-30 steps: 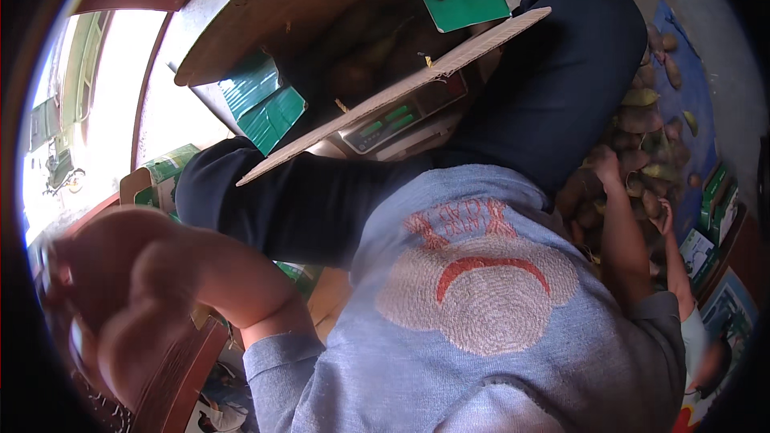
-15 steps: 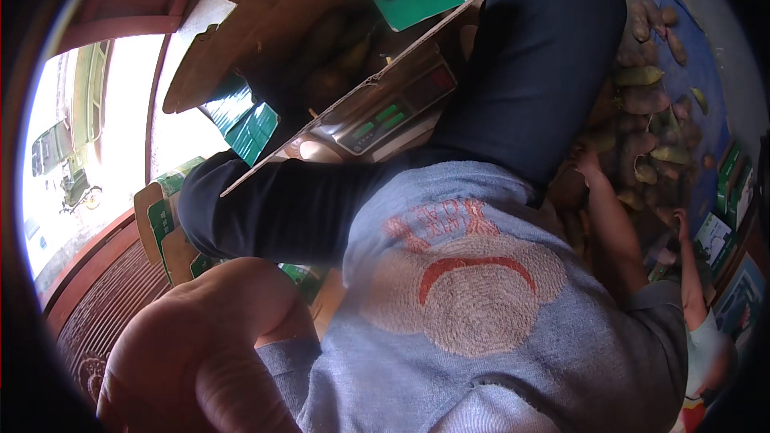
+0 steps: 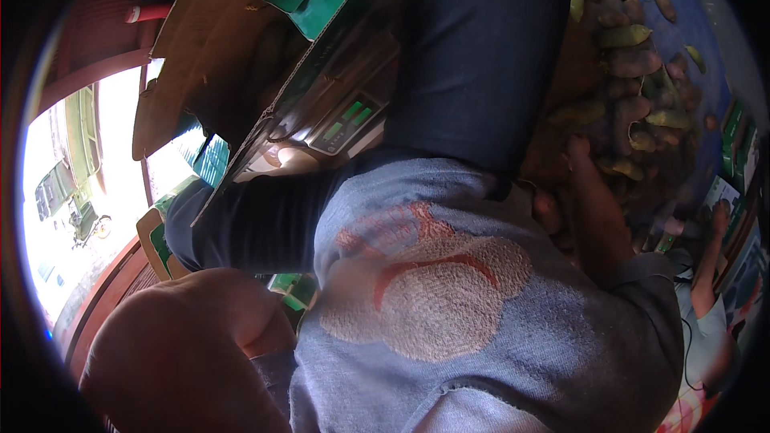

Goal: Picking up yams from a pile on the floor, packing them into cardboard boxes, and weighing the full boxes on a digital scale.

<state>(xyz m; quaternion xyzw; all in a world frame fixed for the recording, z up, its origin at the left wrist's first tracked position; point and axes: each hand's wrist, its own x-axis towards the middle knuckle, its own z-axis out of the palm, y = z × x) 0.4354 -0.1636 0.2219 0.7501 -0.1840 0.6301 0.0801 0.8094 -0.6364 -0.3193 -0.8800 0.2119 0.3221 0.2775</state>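
On the right, my right hand [image 3: 579, 151] reaches down into a heap of sweet potatoes [image 3: 634, 112], mixed with long green-yellow vegetables [image 3: 626, 37] that look like cucumbers. Its fingertips lie in shadow against the pile, so I cannot tell whether they grip anything. A reddish tuber [image 3: 547, 210] lies by my right forearm. At the lower left my bent left arm, perhaps with my left hand [image 3: 180, 345], looms large and blurred close to the camera. No fingers can be made out there.
A large cardboard box [image 3: 212, 48] with green flaps stands ahead of my legs. Behind its wall sits a digital scale [image 3: 345, 130] with a lit green display. A blue sheet [image 3: 710, 64] lies under the produce. At far right is another person's hand [image 3: 720, 212] near green cartons [image 3: 734, 140].
The view has shifted, so the box and my knees sit further left. My right hand has stayed low by the pile. The other person's arm has moved outward to the right.
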